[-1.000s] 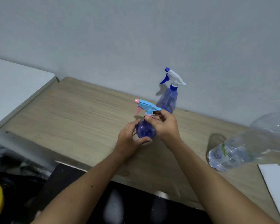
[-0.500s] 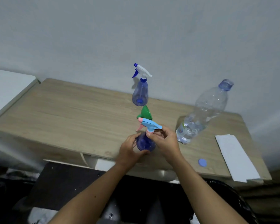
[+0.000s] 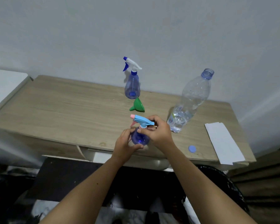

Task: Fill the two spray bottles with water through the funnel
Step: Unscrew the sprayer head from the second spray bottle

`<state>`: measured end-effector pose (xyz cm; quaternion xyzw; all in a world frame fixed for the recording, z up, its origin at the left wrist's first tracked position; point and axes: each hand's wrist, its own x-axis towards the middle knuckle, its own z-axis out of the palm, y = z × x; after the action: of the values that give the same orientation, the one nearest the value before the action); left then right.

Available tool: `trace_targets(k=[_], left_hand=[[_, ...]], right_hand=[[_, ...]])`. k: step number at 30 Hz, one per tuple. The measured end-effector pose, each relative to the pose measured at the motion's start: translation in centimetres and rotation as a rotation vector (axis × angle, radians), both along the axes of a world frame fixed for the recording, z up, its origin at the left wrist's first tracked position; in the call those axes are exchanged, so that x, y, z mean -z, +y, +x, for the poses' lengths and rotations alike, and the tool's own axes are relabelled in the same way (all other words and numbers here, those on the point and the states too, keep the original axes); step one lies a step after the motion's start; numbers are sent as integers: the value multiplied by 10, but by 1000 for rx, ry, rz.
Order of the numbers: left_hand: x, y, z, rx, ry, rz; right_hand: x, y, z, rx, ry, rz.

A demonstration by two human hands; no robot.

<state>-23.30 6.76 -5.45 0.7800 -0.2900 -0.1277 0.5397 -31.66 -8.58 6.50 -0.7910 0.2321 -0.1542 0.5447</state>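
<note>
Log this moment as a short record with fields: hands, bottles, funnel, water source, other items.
left hand: left hand grips the body of the near spray bottle
right hand: right hand pinches its collar below the light blue spray head
far spray bottle: far spray bottle upright near the wall, head on
funnel: green funnel lying on the table, unused
water source: water bottle uncapped, partly full
other items: blue cap, white paper

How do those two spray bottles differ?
The near bottle has a light-blue and pink head; the far bottle a white and dark-blue one. The left hand and right hand hold the near one; the far one stands alone. Both bodies are clear blue.
</note>
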Motion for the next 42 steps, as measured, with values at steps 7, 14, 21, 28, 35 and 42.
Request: trace_targets(k=[7,14,21,28,35,42], left_hand=[[-2,0,1,16,-47,30],[-1,1,4,45,-66,33],[-1,2,6,55,-54,47],[-2,4,4,58,-52,31],[-3,5,5,60,-43,22],[1,4,4,57,-33,16]], right_hand=[[3,-3,-3,-26,-14,-145],[-5,-7,-1,-133,26,-185],[-3,1,-1,-12,20,-126],[-5,10,-7,10,18,-108],[-4,11,-6,37,29,-77],[-2,12,-3,49,35,-77]])
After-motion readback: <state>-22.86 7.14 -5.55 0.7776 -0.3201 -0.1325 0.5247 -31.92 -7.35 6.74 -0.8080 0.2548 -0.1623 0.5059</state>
